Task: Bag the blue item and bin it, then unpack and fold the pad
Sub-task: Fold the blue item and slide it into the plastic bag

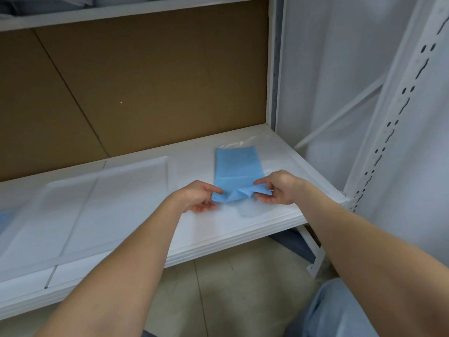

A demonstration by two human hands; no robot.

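A folded blue item (237,166) lies on the white shelf (243,229), its far end under a clear plastic bag (234,144). My left hand (199,197) pinches the item's near left corner. My right hand (277,188) pinches the near right corner between thumb and fingers. The near edge is bunched and lifted slightly between both hands. A white pad (97,203) lies spread flat on the shelf to the left.
A brown cardboard panel (145,81) backs the shelf. A white perforated rack post (393,122) stands at the right, with white sheeting behind it. Blue fabric (340,312) shows at the bottom right above a tiled floor.
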